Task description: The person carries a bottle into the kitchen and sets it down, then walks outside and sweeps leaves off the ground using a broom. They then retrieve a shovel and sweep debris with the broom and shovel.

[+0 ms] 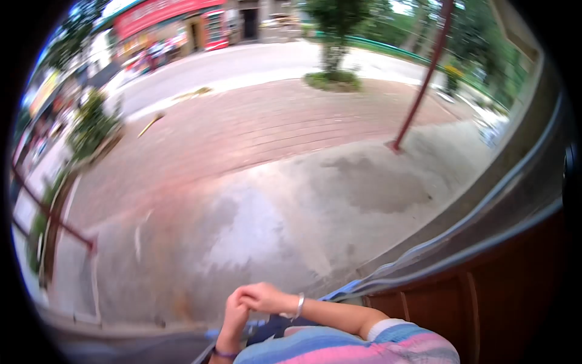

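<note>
My left hand (236, 307) and my right hand (267, 298) meet in front of my body at the bottom of the view. The fingers of both are closed and pressed against each other. Whether anything small lies between them is hidden. A pale bracelet (300, 304) circles my right wrist, and a dark band (225, 353) is on my left. Just below the hands is my striped top (339, 347) in blue, pink and white.
Wet-looking concrete (315, 224) lies ahead, then red brick paving (242, 130). A red post (418, 91) stands right. A broom-like object (150, 123) lies on the bricks. Brown panelling (436, 309) and a grey-blue cable (461, 224) run along my right. Beyond are a road and a red-signed building (160, 17).
</note>
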`<state>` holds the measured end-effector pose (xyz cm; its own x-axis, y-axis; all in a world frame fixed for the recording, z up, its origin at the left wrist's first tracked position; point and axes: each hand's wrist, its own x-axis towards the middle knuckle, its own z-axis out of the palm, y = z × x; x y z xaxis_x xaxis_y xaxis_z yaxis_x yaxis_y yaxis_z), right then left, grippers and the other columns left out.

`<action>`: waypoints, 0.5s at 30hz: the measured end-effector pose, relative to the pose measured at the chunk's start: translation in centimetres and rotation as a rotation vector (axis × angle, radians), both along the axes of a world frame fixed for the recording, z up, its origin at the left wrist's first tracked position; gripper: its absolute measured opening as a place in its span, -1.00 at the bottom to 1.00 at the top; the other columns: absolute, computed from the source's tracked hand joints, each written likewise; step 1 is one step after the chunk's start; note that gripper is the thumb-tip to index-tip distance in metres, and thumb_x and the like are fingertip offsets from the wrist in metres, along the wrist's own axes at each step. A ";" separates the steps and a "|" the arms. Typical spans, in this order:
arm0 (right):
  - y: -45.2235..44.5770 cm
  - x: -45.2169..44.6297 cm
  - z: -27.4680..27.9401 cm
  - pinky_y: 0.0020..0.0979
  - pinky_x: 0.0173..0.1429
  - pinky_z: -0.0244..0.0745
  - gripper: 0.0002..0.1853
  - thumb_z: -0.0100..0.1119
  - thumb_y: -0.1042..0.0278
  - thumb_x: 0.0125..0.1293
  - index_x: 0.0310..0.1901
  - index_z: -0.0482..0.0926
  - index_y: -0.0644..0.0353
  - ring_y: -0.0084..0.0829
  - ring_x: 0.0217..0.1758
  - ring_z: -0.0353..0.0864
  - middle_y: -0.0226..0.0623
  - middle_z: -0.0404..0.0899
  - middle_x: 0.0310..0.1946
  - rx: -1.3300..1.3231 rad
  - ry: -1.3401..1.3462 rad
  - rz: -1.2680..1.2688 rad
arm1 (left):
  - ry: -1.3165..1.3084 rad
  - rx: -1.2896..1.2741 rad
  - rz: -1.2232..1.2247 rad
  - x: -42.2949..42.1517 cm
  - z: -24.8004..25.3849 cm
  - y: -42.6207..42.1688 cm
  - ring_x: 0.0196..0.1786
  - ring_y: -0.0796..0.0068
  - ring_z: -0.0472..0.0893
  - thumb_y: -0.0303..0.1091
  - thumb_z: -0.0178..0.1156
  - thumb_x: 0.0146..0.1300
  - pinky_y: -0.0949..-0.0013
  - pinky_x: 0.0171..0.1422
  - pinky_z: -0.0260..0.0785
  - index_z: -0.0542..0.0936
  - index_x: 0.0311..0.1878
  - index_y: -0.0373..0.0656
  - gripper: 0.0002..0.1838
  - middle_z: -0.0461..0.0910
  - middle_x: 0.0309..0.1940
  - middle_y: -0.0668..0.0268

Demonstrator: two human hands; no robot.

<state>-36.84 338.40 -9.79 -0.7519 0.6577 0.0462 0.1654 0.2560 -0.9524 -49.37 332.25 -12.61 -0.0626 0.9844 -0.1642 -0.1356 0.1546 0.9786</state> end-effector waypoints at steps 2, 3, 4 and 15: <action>3.8 -2.3 -1.8 -0.34 -0.22 0.43 -0.78 -0.04 0.31 0.19 -0.24 0.52 0.25 -0.22 -0.35 0.56 -0.13 0.57 -0.39 -0.057 0.040 0.035 | -0.003 -0.030 0.036 -2.5 -1.9 3.2 -0.27 0.56 0.48 -0.57 -0.07 0.05 0.51 -0.23 0.37 0.50 -0.22 -0.30 -0.77 0.51 -0.34 0.33; 5.5 -3.6 -2.7 -0.32 -0.25 0.44 -0.78 -0.04 0.31 0.18 -0.27 0.53 0.25 -0.21 -0.37 0.56 -0.12 0.57 -0.41 -0.061 0.080 0.031 | -0.028 -0.037 0.041 -3.7 -2.6 4.9 -0.23 0.53 0.50 -0.55 -0.04 0.09 0.46 -0.18 0.39 0.49 -0.19 -0.29 -0.78 0.51 -0.29 0.31; 7.2 -4.8 -3.2 -0.30 -0.27 0.44 -0.78 -0.04 0.31 0.16 -0.29 0.53 0.26 -0.20 -0.38 0.56 -0.11 0.57 -0.43 -0.062 0.122 0.040 | -0.054 -0.062 0.081 -4.1 -2.2 6.2 -0.23 0.53 0.49 -0.55 -0.04 0.07 0.47 -0.19 0.39 0.49 -0.20 -0.30 -0.78 0.51 -0.30 0.31; 33.7 -14.5 -5.8 -0.34 -0.22 0.46 -0.76 -0.07 0.30 0.22 -0.26 0.52 0.27 -0.24 -0.31 0.59 -0.06 0.58 -0.39 -0.080 -0.013 0.389 | -0.090 -0.261 0.437 -11.3 -5.1 29.5 -0.31 0.57 0.49 -0.47 -0.02 0.14 0.49 -0.29 0.36 0.49 -0.15 -0.28 -0.78 0.52 -0.35 0.33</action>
